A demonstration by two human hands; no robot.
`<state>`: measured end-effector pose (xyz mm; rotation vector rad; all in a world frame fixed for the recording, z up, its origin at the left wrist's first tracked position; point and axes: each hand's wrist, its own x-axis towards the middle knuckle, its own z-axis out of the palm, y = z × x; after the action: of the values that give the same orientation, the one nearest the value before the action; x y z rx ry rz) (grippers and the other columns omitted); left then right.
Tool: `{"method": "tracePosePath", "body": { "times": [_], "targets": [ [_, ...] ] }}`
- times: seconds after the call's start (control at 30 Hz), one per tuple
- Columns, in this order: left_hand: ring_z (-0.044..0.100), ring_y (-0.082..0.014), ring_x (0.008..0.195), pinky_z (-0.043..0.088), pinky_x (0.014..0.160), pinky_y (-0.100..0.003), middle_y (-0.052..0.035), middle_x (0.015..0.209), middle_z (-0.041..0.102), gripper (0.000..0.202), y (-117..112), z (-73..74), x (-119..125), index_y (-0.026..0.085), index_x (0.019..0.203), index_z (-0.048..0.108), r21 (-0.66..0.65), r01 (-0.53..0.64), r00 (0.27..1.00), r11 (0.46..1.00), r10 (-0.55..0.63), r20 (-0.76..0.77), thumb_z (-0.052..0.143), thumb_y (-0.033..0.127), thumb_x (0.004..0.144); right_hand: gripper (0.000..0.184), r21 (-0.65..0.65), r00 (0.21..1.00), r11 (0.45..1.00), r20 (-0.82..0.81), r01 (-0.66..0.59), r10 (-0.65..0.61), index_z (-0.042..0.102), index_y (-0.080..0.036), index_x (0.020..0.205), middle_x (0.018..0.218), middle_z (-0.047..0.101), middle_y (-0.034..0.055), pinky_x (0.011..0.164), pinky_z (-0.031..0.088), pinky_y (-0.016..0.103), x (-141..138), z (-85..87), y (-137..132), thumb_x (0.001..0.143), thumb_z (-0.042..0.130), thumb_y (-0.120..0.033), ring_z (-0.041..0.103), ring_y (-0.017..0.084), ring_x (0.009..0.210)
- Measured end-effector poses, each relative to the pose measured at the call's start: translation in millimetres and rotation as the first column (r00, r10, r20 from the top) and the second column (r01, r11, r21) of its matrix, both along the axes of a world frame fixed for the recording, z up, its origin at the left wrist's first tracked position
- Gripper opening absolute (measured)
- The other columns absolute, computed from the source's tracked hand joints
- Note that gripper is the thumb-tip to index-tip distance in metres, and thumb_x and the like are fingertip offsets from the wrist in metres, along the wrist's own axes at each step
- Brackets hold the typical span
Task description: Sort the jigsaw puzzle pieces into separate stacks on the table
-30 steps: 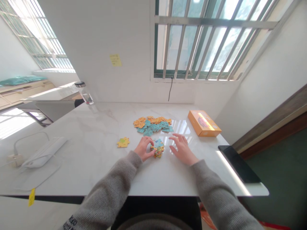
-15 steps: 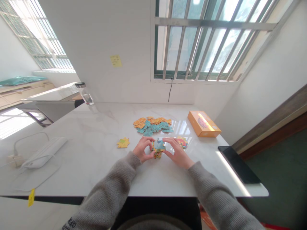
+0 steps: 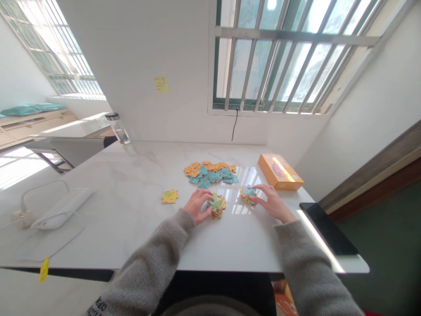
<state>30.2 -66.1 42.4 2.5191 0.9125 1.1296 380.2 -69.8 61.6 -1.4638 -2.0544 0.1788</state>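
Note:
My left hand [image 3: 198, 206] curls against the left side of a small stack of jigsaw puzzle pieces [image 3: 218, 202], thumb and fingers gripping its edge. The top piece there is yellow and green. With thumb and fingers, my right hand [image 3: 271, 202] holds a light-blue puzzle piece [image 3: 249, 192] on top of a second stack of puzzle pieces [image 3: 245, 197] to the right. A single yellow-green puzzle piece [image 3: 170, 196] lies left of my left hand. Behind both hands is a spread pile of puzzle pieces, orange at the back [image 3: 217, 166] and teal at the front [image 3: 210, 176].
An orange box [image 3: 280, 172] sits at the back right of the white table [image 3: 138, 228]. A black tablet-like slab [image 3: 327, 228] lies along the right edge. A clear bottle [image 3: 118, 128] stands at the far left, and a white power strip [image 3: 64, 208] with cables lies nearer.
My right hand has moved right with the light-blue piece, from the left stack to the right stack. A yellow-green piece now shows atop the left stack. My left hand has stayed beside it.

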Motion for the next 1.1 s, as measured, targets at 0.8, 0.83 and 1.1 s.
{"method": "tracePosePath", "body": {
  "times": [0.8, 0.83, 1.1],
  "targets": [
    [0.055, -0.0251, 0.097, 0.048, 0.092, -0.045, -0.007, 0.098, 0.06, 0.014, 0, 5.2, 1, 0.022, 0.093, 0.061, -0.037, -0.091, 0.994, 0.995, 0.088, -0.069, 0.058, 0.017, 0.08, 0.022, 0.079, 0.969, 0.969, -0.056, -0.235, 0.239, 0.058, -0.024, 0.113, 0.107, 0.056, 0.0093, 0.096, 0.048, 0.046, -118, -4.6, -31, 0.091, 0.062, -0.028, 0.054, 0.026, 0.105],
    [0.055, -0.0249, 0.097, 0.048, 0.092, -0.045, -0.0069, 0.097, 0.06, 0.013, 1, 5.1, 1, 0.022, 0.093, 0.061, -0.04, -0.088, 0.994, 0.995, 0.086, -0.066, 0.058, 0.018, 0.08, 0.021, 0.081, 0.97, 0.969, -0.059, -0.231, 0.236, 0.058, -0.023, 0.11, 0.106, 0.056, 0.0091, 0.094, 0.048, 0.046, -121, -4.4, -32, 0.09, 0.063, -0.028, 0.054, 0.027, 0.104],
    [0.056, -0.0244, 0.095, 0.049, 0.09, -0.043, -0.0059, 0.094, 0.06, 0.012, 2, 4.9, 0, 0.022, 0.09, 0.062, -0.053, -0.083, 0.995, 0.995, 0.08, -0.054, 0.062, 0.019, 0.079, 0.02, 0.126, 0.982, 0.974, 0.016, -0.189, 0.189, 0.06, -0.022, 0.105, 0.105, 0.063, 0.0088, 0.092, 0.047, 0.045, -125, -1.6, -31, 0.086, 0.066, -0.024, 0.056, 0.028, 0.103]
  ]
}}
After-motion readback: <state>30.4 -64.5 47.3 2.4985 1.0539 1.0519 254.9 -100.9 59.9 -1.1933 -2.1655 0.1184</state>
